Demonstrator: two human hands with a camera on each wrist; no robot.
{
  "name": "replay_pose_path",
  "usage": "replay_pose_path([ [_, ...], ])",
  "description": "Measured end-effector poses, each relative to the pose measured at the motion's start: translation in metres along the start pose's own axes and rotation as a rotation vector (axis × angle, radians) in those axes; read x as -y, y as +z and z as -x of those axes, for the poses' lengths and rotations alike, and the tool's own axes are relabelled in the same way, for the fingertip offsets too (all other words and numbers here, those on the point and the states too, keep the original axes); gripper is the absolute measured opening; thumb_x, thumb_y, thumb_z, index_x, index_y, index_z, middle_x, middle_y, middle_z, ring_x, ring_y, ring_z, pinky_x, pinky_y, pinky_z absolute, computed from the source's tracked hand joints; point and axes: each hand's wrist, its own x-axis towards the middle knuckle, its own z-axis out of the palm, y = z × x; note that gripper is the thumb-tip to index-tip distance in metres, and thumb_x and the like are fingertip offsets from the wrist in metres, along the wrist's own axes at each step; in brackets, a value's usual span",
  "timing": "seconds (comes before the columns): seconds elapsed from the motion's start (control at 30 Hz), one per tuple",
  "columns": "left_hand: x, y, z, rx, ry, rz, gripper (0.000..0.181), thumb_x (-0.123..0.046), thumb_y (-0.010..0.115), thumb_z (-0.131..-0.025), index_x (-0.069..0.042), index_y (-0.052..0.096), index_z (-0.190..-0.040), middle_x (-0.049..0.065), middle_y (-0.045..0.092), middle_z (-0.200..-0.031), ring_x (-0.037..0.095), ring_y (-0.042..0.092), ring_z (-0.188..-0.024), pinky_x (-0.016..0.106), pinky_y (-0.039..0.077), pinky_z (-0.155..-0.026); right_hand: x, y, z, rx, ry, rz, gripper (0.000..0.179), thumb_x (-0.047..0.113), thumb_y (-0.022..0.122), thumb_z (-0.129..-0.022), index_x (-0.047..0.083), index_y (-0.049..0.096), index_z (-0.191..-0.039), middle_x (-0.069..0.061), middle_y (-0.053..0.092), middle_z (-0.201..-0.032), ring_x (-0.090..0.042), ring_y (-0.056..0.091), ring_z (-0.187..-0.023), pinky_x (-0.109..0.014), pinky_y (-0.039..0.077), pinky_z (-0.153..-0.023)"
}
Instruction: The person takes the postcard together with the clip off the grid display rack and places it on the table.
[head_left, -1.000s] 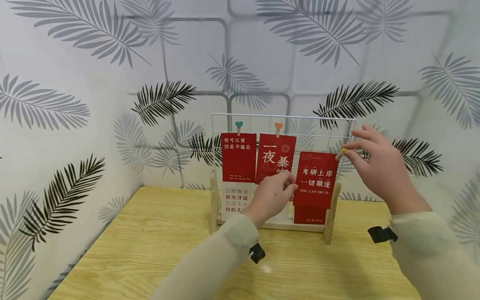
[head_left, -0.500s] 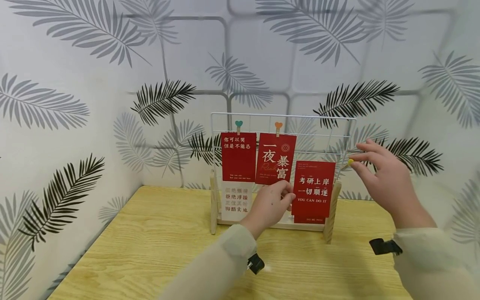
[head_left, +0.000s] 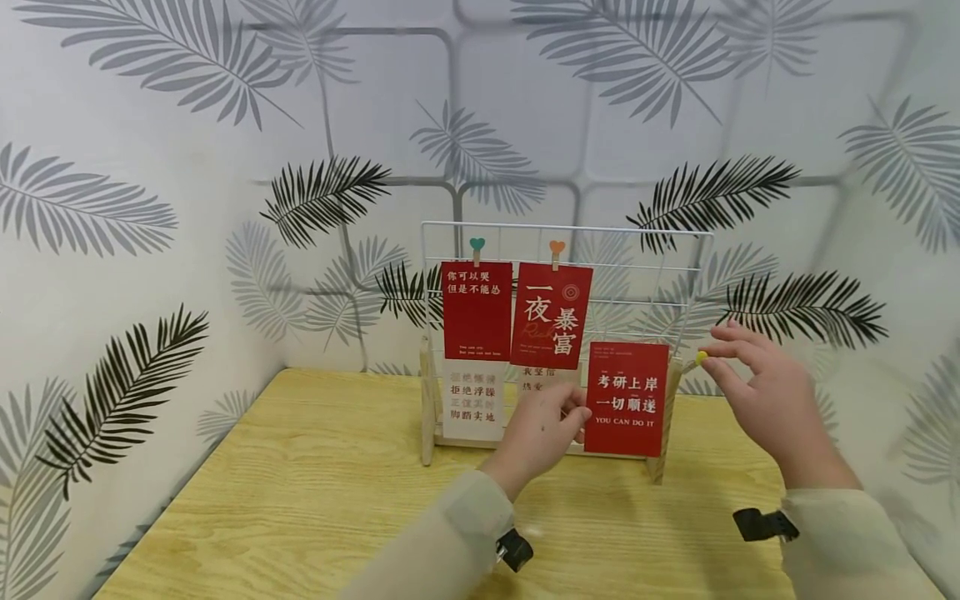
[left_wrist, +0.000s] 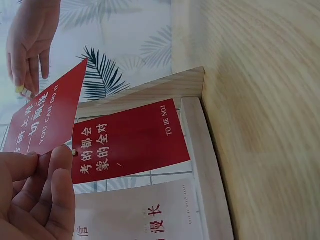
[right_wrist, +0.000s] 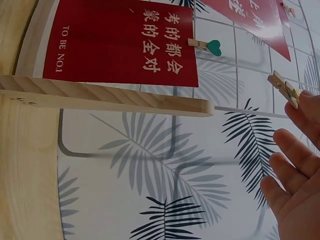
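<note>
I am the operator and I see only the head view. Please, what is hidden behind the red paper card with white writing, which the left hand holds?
Observer: Behind the held red card there is a second rectangular red card with white characters.
Operator: Thank you. Is something fastened on this second card?
Observer: Yes, a wooden clothespin with a green heart, on its top edge.
Operator: The yellow-topped wooden clothespin in the right hand looks too small for me. Is any card between its tips?
Observer: No, the right wrist view shows none there.
</note>
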Motion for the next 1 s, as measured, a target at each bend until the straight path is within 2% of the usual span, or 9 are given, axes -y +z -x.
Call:
replay_pose_path([
  [0.2, 0.005, 0.006, 0.009, 0.025, -0.074, 0.035, 0.01, -0.022, 0.063, -0.102, -0.022, 0.061, -0.093, -0.007, 0.064, -0.078, 0.01, 0.064, -0.068, 0.027, 0.046, -0.053, -0.009, 0.01, 0.013, 0.021, 0.038, -0.028, 0.034, 0.026, 0.059, -0.104, -0.002, 0.069, -0.12, -0.022, 0.048, -0.149, -0.044, 0.034, -0.143, -0.071, 0.03, -0.105],
  [0.43, 0.01, 0.013, 0.016, 0.028, -0.078, 0.047, 0.011, -0.02, 0.063, -0.102, -0.02, 0.062, -0.091, -0.007, 0.064, -0.074, 0.008, 0.062, -0.065, 0.026, 0.045, -0.052, -0.016, 0.015, 0.023, 0.054, 0.083, -0.042, 0.039, 0.031, 0.056, -0.105, -0.002, 0.067, -0.123, -0.023, 0.046, -0.15, -0.048, 0.035, -0.14, -0.074, 0.031, -0.1],
  [0.53, 0.013, 0.016, 0.019, 0.03, -0.104, 0.062, 0.011, -0.02, 0.064, -0.101, -0.02, 0.062, -0.091, -0.006, 0.064, -0.075, 0.01, 0.063, -0.066, 0.026, 0.044, -0.052, -0.019, 0.017, 0.029, 0.059, 0.105, -0.041, 0.039, 0.031, 0.056, -0.105, -0.002, 0.068, -0.122, -0.024, 0.047, -0.149, -0.049, 0.037, -0.138, -0.074, 0.034, -0.096],
  [0.87, 0.022, 0.029, 0.03, 0.058, -0.151, 0.168, 0.009, -0.016, 0.064, -0.101, -0.018, 0.064, -0.092, -0.005, 0.065, -0.078, 0.011, 0.066, -0.069, 0.026, 0.049, -0.056, -0.03, 0.036, 0.044, 0.055, 0.16, -0.063, 0.04, 0.032, 0.057, -0.105, -0.004, 0.068, -0.119, -0.024, 0.054, -0.141, -0.05, 0.045, -0.131, -0.072, 0.037, -0.096],
  [1.0, 0.025, 0.034, 0.034, 0.054, -0.191, 0.199, 0.009, -0.017, 0.065, -0.1, -0.02, 0.064, -0.092, -0.004, 0.066, -0.079, 0.012, 0.066, -0.071, 0.027, 0.051, -0.057, -0.033, 0.041, 0.048, 0.06, 0.165, -0.079, 0.038, 0.031, 0.058, -0.105, -0.003, 0.069, -0.117, -0.024, 0.056, -0.138, -0.051, 0.044, -0.131, -0.073, 0.034, -0.099],
])
